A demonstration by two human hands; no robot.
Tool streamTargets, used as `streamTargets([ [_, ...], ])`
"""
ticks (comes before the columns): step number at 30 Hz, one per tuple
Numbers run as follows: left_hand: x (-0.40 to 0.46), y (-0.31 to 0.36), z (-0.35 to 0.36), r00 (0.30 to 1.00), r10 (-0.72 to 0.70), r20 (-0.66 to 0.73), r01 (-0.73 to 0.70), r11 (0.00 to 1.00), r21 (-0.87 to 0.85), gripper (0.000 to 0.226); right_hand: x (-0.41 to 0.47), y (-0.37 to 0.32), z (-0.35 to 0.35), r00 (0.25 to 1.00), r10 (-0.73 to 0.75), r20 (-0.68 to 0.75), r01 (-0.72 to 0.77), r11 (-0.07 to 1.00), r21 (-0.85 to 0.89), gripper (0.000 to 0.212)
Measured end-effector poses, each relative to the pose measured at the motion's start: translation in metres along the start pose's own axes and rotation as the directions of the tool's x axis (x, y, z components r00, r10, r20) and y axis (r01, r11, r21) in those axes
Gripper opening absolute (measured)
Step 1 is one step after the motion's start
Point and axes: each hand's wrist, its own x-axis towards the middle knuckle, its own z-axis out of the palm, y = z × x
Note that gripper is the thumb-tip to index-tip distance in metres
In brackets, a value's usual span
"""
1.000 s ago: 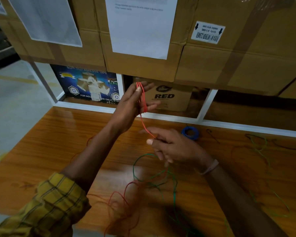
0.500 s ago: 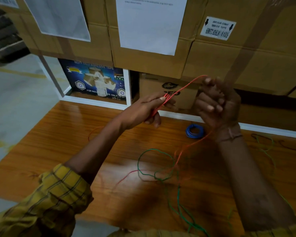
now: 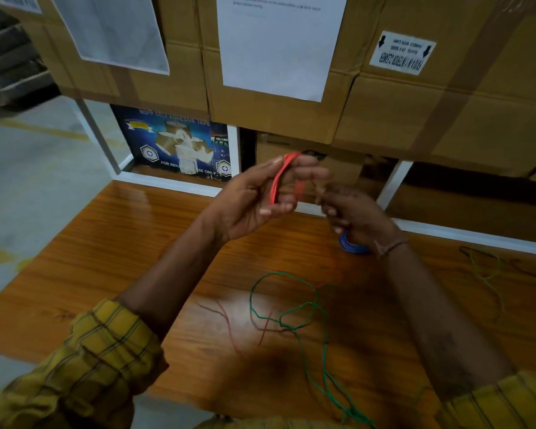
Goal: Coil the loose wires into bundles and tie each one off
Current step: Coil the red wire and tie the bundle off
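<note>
Head view shows me the right hand back down and close in beside the left hand, where half a second ago it was raised high and out to the right with a long span of red wire stretched between the two. That span is gone now, taken up as another turn on the red coil looped over the left hand's fingers, so I judge the winding of this wire is well along, with tying off not yet begun. The left hand's fingers are spread a little with the coil around them and the thumb bearing on it; the right hand's fingers are curled near the coil's right side, but motion blur keeps me from telling whether they pinch the wire. A faint red tail lies on the wooden table near me, and I cannot trace how it joins the coil. Loose green wire sprawls across the near table and runs out of frame at the bottom. A blue coil sits half hidden behind the right wrist. Dim thin wires at far right are hard to make out.
</note>
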Motion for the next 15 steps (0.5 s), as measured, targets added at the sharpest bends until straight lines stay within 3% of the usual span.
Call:
streamTargets([
  [4, 0.017, 0.000, -0.003, 0.983, 0.152, -0.101, -0.163, 0.981, -0.106, 0.051, -0.014, 0.012, 0.034, 0.996, 0.073, 0.057, -0.068, 0.993, -0.095, 0.049],
  [8, 0.031, 0.000, -0.010, 0.929, 0.202, -0.310, -0.230, 0.971, -0.056, 0.045, -0.030, 0.019, 0.058, 0.982, 0.126, 0.138, -0.096, 0.974, -0.207, 0.046],
  [11, 0.035, -0.005, -0.018, 0.896, 0.223, -0.383, -0.102, 0.944, 0.312, 0.045, -0.038, 0.013, 0.059, 0.960, 0.078, 0.268, 0.002, 0.958, -0.285, 0.030],
  [13, 0.033, -0.011, -0.026, 0.898, 0.268, -0.349, 0.003, 0.789, 0.614, 0.045, -0.042, 0.003, 0.051, 0.940, 0.001, 0.340, 0.092, 0.962, -0.257, 0.027],
  [15, 0.028, -0.015, -0.030, 0.915, 0.288, -0.283, 0.067, 0.584, 0.809, 0.042, -0.045, -0.011, 0.039, 0.931, -0.109, 0.347, 0.168, 0.975, -0.144, 0.028],
])
